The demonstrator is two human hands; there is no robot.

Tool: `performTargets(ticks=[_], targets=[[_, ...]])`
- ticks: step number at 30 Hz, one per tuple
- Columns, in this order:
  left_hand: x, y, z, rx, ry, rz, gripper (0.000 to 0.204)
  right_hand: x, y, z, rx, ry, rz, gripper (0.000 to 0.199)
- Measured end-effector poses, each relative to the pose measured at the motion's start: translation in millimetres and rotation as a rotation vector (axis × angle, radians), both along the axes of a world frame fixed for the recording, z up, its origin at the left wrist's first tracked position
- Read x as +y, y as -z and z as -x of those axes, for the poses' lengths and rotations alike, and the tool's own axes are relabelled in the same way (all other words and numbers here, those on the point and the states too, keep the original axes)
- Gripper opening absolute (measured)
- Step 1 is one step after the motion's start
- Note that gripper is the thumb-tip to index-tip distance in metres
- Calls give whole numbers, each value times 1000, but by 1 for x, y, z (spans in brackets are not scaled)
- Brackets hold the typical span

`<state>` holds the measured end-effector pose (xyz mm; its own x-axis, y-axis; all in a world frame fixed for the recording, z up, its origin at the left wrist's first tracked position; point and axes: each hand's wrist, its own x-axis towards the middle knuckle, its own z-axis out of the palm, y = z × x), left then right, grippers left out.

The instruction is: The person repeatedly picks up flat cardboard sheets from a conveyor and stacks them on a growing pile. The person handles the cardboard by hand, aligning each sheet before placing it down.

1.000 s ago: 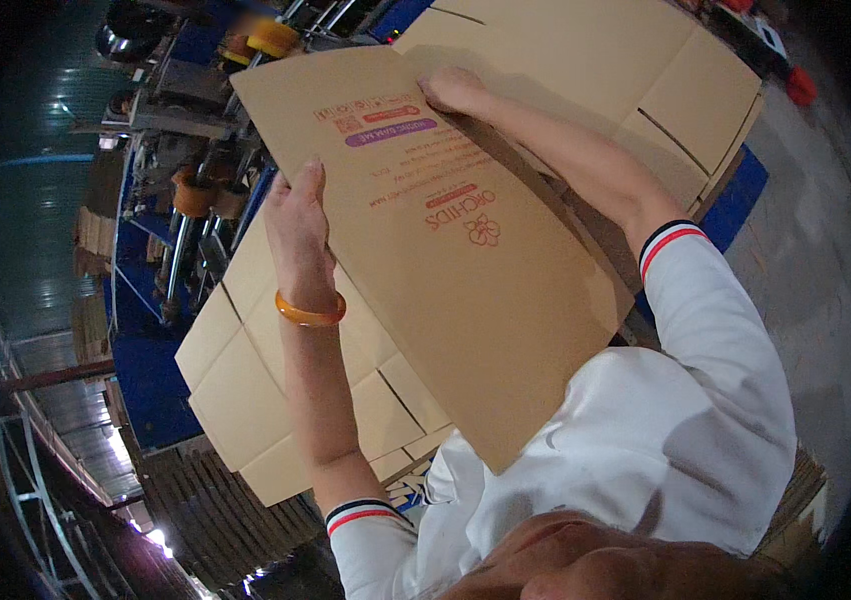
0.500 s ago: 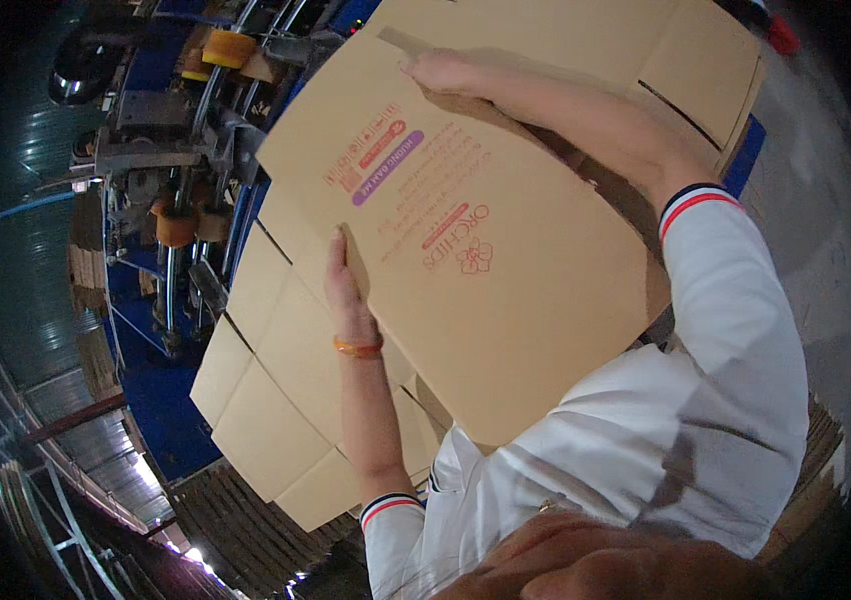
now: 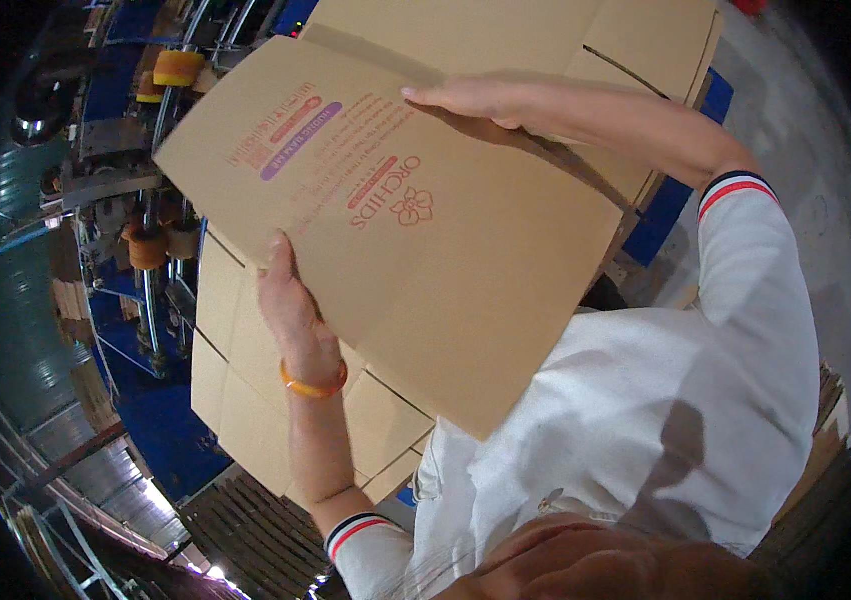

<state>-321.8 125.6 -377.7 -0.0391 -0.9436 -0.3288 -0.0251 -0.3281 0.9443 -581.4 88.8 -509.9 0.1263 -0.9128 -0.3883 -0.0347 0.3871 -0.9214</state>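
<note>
Between my two hands is a flat brown cardboard box [image 3: 465, 310] with red and purple print, held tilted in front of my chest. My left hand [image 3: 290, 305], below an orange bracelet, grips its left edge with the thumb on the printed face. On the far right edge, my right hand [image 3: 470, 102] has its thumb laid over the face; its other fingers are hidden behind the board. Beneath it lie unfolded cardboard blanks [image 3: 255, 400] with cut slots, partly covered by the held box.
At the left stands a blue machine [image 3: 160, 430] with metal shafts and orange rollers [image 3: 178, 68]. Stacked cardboard [image 3: 255, 530] sits at the lower left. Grey floor [image 3: 795, 200] shows on the right, beside a blue edge [image 3: 650, 225] under the blanks.
The held box has shifted left and turned slightly, with my left hand moving along with it. My right hand now sits lower in the view, nearer the print.
</note>
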Motion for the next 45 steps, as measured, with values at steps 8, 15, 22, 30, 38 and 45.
performTargets(ticks=[8,15,22,30,38,45], targets=[[-17,138,-51,205,-170,-83,34,1,-9,-5,171,34,-15,60],[-6,141,-35,-156,-317,403,55,0,-34,-17,1247,-203,335,57],[79,130,-248,-1255,-843,936,63,27,14,-28,1209,-118,788,52],[293,168,-518,-171,-1446,462,62,138,-13,-43,937,-176,988,56],[260,153,-544,-257,-1698,119,38,218,-1,-35,1051,-196,1065,50],[277,91,-537,232,-1218,474,34,191,-11,-37,798,204,1374,44]])
